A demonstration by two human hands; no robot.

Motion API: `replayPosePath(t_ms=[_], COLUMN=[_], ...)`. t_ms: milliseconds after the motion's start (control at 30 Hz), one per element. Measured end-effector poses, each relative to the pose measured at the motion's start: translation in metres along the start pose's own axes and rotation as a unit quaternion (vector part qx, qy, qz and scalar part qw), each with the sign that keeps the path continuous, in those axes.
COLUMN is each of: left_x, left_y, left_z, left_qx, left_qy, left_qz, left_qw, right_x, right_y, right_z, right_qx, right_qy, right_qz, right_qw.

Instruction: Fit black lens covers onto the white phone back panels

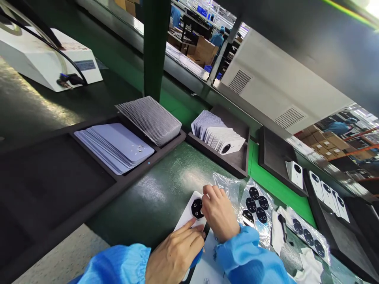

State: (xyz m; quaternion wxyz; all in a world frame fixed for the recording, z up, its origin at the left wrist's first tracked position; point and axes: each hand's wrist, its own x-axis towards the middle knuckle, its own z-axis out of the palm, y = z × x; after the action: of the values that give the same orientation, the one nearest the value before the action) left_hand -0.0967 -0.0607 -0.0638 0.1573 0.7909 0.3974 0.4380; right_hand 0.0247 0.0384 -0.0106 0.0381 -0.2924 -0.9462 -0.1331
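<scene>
A white phone back cover [185, 215] lies tilted in front of me, with a black camera lens plate [196, 208] at its upper end. My left hand [177, 250] grips the cover's lower part, its index finger stretched up to just below the plate. Something blue shows beneath that palm, too hidden to name. My right hand [217, 211] is closed, fingertips curled down at the plate's right edge; what they pinch, if anything, is hidden. Beneath my right forearm lies a pale sheet [210, 256]. Just right are several black lens plates [251, 205] on clear plastic film [244, 195].
Left stands a black tray [118, 185] with lilac covers [121, 142] and a standing stack [152, 118]. Another tray [217, 167] holds fanned covers [217, 134]. Farther right, more trays [276, 152] carry finished-looking white covers [296, 175]. A white cloth [310, 268] and black pen-like tool [283, 227] lie nearby.
</scene>
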Motion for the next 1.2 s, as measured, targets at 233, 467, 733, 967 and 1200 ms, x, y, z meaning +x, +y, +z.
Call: replayPosePath(t_ms=[233,467,733,967,1200], left_x=[0.0,-0.001,-0.001,-0.001,0.003], left_y=[0.002,-0.001,0.0,-0.001,0.001], left_z=[-0.002,-0.001,-0.002,-0.002,-0.003], left_qx=[0.001,0.006,0.015,0.012,-0.003], left_qy=[-0.001,0.0,0.005,-0.004,0.019], left_qz=[-0.011,-0.001,0.003,0.0,-0.018], left_qw=[1.0,1.0,1.0,1.0,1.0], right_x=[-0.006,-0.005,-0.013,-0.035,-0.038], right_y=[0.011,0.02,0.041,-0.006,-0.014], right_z=[0.01,0.013,0.007,-0.004,0.003], right_qx=[0.121,0.222,0.252,0.123,0.071], right_qy=[0.019,-0.002,0.012,0.039,0.028], right_qz=[0.091,0.151,0.21,0.112,0.117], right_qw=[0.988,0.963,0.945,0.985,0.99])
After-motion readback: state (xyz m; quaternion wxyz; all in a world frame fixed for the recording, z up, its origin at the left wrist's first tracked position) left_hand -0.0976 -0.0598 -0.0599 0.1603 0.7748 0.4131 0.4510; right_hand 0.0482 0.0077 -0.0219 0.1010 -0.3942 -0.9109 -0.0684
